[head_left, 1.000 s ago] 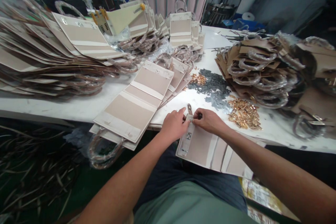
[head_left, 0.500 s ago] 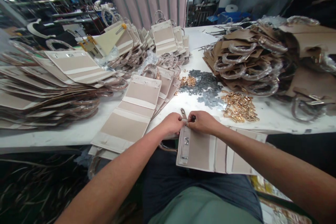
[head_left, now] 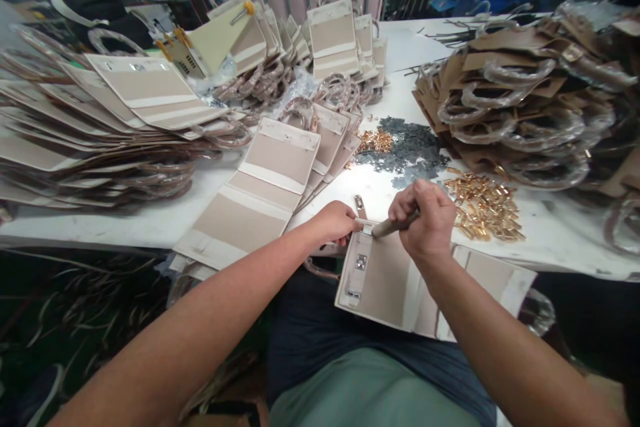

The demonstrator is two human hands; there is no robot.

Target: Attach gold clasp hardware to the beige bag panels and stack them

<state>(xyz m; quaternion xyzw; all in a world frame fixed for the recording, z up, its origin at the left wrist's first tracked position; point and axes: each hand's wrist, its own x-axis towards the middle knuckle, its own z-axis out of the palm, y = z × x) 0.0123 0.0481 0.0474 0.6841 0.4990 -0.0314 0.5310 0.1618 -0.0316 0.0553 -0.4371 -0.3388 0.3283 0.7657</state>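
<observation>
A beige bag panel (head_left: 387, 283) with pale strips lies open across the table edge and over my lap. My left hand (head_left: 337, 223) is closed on its upper left corner, beside a small strap with a metal plate (head_left: 359, 203). In my right hand (head_left: 429, 213) is a grey-brown rod-shaped tool (head_left: 393, 224). Its tip meets the panel near the left fingers, and the fist hides its other end. Lower on the same pale strip sit a square metal fitting (head_left: 361, 261) and a metal bar (head_left: 353, 293).
Gold metal fittings (head_left: 485, 207) and dark metal plates (head_left: 407, 150) lie in piles beyond my hands. Opened bag panels (head_left: 245, 207) overlap on the left. Stacked panels (head_left: 145, 93) stand farther left, and brown bag pieces with wrapped handles (head_left: 520, 93) are heaped on the right.
My right hand has left its pinch at the panel's corner and now grips the rod-shaped tool, pressed against the panel. The left hand stays at the corner. The view has shifted slightly.
</observation>
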